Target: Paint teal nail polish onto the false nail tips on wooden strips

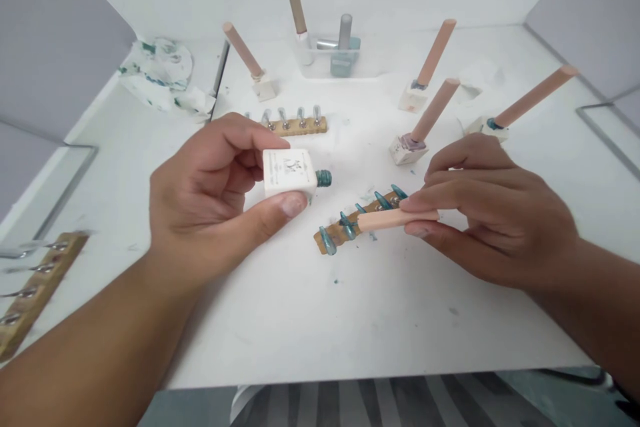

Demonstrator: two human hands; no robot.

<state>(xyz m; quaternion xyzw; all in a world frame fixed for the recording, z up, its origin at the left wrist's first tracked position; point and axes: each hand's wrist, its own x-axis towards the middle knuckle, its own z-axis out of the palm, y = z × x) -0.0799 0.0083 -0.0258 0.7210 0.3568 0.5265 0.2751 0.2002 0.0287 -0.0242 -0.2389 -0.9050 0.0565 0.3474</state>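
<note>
Left hand (210, 207) has its grip closed round the white square nail polish bottle (289, 172), lying sideways, teal-stained open neck pointing right; right hand (493, 213) pinches the long pink cap (395, 219), also horizontal, its free end aimed left at that neck, a short gap apart; just under the cap sits a wooden strip of teal nail tips (350, 227) on the bench (320, 320).
</note>
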